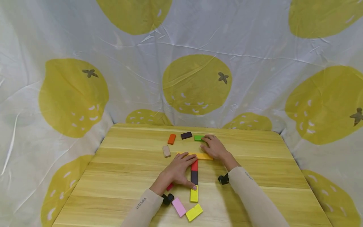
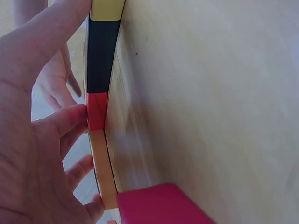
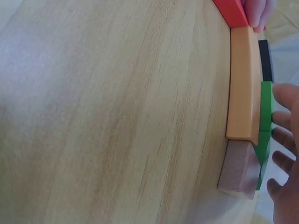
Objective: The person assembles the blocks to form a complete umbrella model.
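Flat domino-like blocks form a T on the table: an orange bar [image 1: 204,156] across the top, with a red block [image 1: 194,165], a dark block [image 1: 194,177] and a yellow block [image 1: 194,196] running down from it. My left hand [image 1: 178,169] lies spread along the stem, fingertips at the red block and orange bar, thumb on the yellow block. Beyond the bar, my right hand [image 1: 216,147] has its loosely bent fingers at a green block [image 1: 198,138]. The right wrist view shows a second green block [image 3: 262,161] and a pale block [image 3: 239,169] at the bar's end.
Loose blocks lie around the T: orange [image 1: 171,139], dark [image 1: 186,135] and beige [image 1: 166,151] behind and left; pink [image 1: 179,207] and yellow [image 1: 194,212] in front. A crimson block [image 1: 169,187] is partly hidden by my left wrist. A lemon-print cloth [image 1: 195,85] hangs behind the wooden table [image 1: 119,176].
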Available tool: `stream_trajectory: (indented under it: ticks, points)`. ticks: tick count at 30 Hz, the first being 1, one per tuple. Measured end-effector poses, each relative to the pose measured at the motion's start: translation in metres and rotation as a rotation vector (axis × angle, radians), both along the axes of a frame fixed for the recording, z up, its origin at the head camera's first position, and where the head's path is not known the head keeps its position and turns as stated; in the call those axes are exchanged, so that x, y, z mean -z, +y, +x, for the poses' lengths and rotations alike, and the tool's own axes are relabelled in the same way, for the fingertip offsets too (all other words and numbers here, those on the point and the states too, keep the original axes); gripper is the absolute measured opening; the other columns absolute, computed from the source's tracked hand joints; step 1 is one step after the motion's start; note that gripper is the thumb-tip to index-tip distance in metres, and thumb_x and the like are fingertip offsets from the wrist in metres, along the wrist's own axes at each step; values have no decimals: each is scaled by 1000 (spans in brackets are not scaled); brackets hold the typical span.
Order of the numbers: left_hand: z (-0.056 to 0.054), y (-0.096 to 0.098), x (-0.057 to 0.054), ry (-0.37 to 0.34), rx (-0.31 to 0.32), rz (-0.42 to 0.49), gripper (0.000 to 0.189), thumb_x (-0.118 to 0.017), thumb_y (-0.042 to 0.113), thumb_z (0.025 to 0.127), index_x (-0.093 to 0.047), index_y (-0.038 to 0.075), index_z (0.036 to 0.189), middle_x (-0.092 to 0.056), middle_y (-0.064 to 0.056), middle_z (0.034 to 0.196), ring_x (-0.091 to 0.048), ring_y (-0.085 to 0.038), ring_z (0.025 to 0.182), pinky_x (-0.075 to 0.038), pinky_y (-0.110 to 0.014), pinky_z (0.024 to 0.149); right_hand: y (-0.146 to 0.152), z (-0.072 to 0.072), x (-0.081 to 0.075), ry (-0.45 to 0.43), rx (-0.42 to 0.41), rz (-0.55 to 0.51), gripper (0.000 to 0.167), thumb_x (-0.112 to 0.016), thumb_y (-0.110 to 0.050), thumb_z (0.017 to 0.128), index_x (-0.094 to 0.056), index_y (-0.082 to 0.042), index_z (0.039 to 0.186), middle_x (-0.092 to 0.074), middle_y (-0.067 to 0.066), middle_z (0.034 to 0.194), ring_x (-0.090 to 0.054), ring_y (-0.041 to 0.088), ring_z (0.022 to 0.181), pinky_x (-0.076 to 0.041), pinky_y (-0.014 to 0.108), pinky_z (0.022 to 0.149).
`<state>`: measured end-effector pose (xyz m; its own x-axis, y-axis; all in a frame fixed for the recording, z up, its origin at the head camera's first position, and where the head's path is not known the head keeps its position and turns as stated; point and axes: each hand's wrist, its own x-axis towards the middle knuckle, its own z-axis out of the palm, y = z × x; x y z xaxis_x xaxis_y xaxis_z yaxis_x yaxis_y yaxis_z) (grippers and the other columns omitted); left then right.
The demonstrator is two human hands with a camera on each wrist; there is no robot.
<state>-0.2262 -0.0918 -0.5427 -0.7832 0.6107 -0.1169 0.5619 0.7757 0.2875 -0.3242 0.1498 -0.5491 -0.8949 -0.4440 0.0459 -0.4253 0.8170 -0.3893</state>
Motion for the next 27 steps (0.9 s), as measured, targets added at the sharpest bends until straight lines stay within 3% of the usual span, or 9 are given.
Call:
stream_trajectory:
  ticks: [27]
  points:
    - [1,0,-1,-3,3,6,127,-75,87,62,-30,27,164,-27,10,170,-20,-27,159,-17,-56,129,2,3,2,-18,18,-34,52,-54,-33,107,-52,-4,151,-44,19,156,-37,42,148,-34,60,120]
